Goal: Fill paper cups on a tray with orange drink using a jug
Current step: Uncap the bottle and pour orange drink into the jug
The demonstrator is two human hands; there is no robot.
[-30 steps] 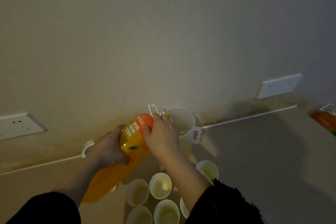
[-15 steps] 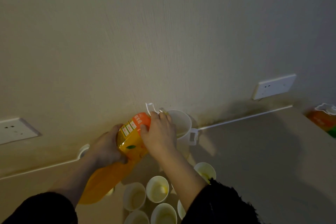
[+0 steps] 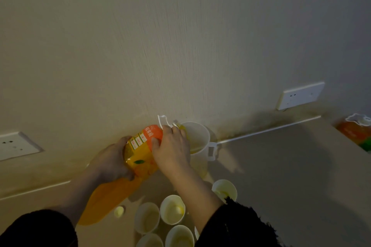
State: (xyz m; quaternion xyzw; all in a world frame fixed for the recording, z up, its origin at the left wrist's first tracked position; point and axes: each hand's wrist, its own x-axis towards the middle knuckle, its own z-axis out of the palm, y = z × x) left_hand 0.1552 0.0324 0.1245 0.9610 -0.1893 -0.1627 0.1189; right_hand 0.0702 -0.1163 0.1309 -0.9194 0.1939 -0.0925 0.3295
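A large orange drink bottle [image 3: 140,152] lies tilted, its neck over the rim of a clear plastic jug [image 3: 197,142] that stands by the wall. Orange liquid runs into the jug. My left hand [image 3: 112,161] grips the bottle's body from the left. My right hand [image 3: 172,150] grips its upper part near the neck. Several white paper cups [image 3: 172,209] stand close together below the jug, partly hidden by my right arm. A tray under them cannot be made out.
A small yellowish cap [image 3: 119,211] lies on the beige counter [image 3: 281,166] left of the cups. A second orange bottle [image 3: 355,132] stands at the far right edge. Wall sockets [image 3: 300,95] sit low on the wall on both sides.
The bottle has tipped a little further toward the jug and orange drink now flows in. Both hands keep their grip.
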